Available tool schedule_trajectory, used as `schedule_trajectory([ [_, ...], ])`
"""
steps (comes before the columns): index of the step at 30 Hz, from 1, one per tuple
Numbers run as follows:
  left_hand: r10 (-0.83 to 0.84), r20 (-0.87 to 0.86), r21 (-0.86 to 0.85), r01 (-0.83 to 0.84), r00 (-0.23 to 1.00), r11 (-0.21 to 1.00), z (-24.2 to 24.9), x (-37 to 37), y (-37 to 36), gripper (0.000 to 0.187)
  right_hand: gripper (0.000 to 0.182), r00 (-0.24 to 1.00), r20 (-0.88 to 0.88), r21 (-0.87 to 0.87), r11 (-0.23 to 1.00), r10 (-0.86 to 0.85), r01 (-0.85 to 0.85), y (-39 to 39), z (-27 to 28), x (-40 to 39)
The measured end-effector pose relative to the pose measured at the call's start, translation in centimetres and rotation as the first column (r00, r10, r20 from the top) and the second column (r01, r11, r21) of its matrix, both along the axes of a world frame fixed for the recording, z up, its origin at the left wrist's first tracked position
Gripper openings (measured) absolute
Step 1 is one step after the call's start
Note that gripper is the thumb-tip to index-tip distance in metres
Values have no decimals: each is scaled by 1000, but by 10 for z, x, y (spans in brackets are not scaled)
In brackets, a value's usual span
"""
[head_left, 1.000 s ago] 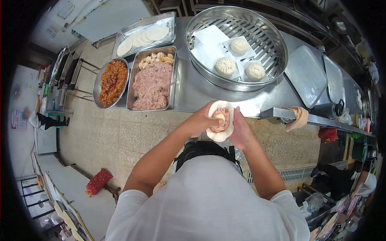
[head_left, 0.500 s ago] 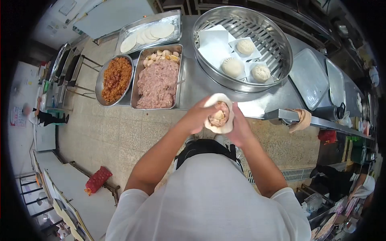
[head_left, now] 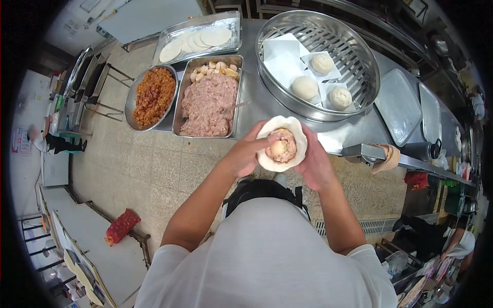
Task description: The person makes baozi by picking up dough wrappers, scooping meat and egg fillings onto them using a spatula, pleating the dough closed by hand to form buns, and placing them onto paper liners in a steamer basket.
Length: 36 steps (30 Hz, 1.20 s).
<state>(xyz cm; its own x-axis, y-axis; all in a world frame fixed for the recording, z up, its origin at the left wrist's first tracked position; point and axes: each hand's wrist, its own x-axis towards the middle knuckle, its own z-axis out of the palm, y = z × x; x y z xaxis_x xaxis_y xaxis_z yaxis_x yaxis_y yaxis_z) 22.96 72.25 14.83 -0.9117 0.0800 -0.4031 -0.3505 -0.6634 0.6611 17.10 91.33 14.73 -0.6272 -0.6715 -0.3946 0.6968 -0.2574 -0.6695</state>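
A round white dough wrapper (head_left: 301, 134) with a wavy rim is held just in front of the counter's edge. Pink meat filling with a pale piece on top (head_left: 280, 147) sits in its middle. My left hand (head_left: 245, 154) grips the wrapper's left side, its thumb reaching over the rim to the filling. Around the right side and underneath curls my right hand (head_left: 314, 163), its fingers partly hidden by the dough. Beyond, a round metal steamer (head_left: 318, 114) holds three filled buns and paper squares. A meat tray (head_left: 177, 115) stands to the left.
An oval dish of orange filling (head_left: 128, 114) and a tray of flat dough discs (head_left: 238, 31) are at the left. Flat metal trays (head_left: 398, 105) lie at the right. A cloth (head_left: 387, 156) hangs on the counter rail. Other people (head_left: 59, 142) appear at both far sides.
The wrapper has turned more face-up and looks wider open, its rim more ruffled. My right hand has moved slightly right. The view has shifted a little.
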Motion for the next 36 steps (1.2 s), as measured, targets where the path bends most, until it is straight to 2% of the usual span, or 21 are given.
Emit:
schedule_trajectory([
  [1,12,-37,44,-10,999,999,3,2,-4,52,67,997,-70,-20,999,-31,30,1,8,1],
  [3,-13,-8,97,14,1000,995,-20,-4,0,52,64,999,-19,63,997,-42,43,-12,-5,1],
  [5,-15,81,-44,19,997,999,-37,-16,12,54,65,992,128,61,998,-21,14,-26,-26,-4],
  [6,25,130,-111,-10,991,994,-29,-17,13,53,64,993,119,12,1000,-22,21,-26,-24,-8],
  [7,30,127,-111,-16,992,994,-22,-16,10,53,64,993,115,12,1000,-18,16,-25,-14,-10],
  [9,89,-19,6,-89,996,996,-8,-3,-1,55,61,999,-33,-42,999,-5,4,-13,13,-6],
  [10,114,9,-13,-114,993,993,11,1,-3,56,60,998,-55,-53,998,-22,19,-10,21,-4],
  [13,21,74,-128,-11,997,992,-4,-13,5,54,58,999,-2,27,999,42,-42,-23,-20,-5],
  [14,23,17,-132,-21,1000,991,-31,-19,9,52,55,1000,20,84,996,16,-18,-30,-31,-6],
  [17,81,-5,-142,-81,997,987,-25,-19,8,50,58,1000,25,55,998,2,-3,-27,-5,-15],
  [18,85,-64,-106,-91,994,990,-11,-12,4,48,58,998,-70,7,1000,7,-6,-22,4,-14],
  [19,84,-57,-105,-90,995,990,-7,-10,-2,48,58,998,-64,9,1000,6,-6,-20,5,-13],
  [21,68,-24,-7,-68,997,998,-3,-11,-11,48,58,993,-110,144,988,-37,53,-19,5,-10],
  [22,-5,5,-53,5,1000,999,-17,-19,-7,48,62,999,-35,108,994,36,-32,-25,-10,-11],
  [25,26,31,-131,-21,999,991,-31,-28,1,45,63,996,70,135,989,57,-66,-33,-21,-22],
  [26,57,-1,-121,-56,998,991,-33,-23,-3,43,65,998,-29,74,995,63,-60,-26,-18,-22],
  [27,58,6,-118,-57,998,991,-20,-19,-8,43,65,998,-22,77,995,64,-62,-21,-10,-19],
  [29,102,7,-34,-101,995,994,10,-11,-15,42,67,989,-149,82,997,22,-9,-16,0,-13],
  [31,67,-45,26,-66,997,997,-23,-19,-12,44,69,994,-99,117,992,51,-40,-29,-17,-12],
  [33,12,36,-207,-4,999,978,-35,-29,-5,43,72,995,-14,224,970,103,-97,-43,-21,-17],
  [36,72,-22,-132,-74,997,989,-12,-14,-13,43,68,991,-85,142,986,104,-92,-28,3,-14],
])
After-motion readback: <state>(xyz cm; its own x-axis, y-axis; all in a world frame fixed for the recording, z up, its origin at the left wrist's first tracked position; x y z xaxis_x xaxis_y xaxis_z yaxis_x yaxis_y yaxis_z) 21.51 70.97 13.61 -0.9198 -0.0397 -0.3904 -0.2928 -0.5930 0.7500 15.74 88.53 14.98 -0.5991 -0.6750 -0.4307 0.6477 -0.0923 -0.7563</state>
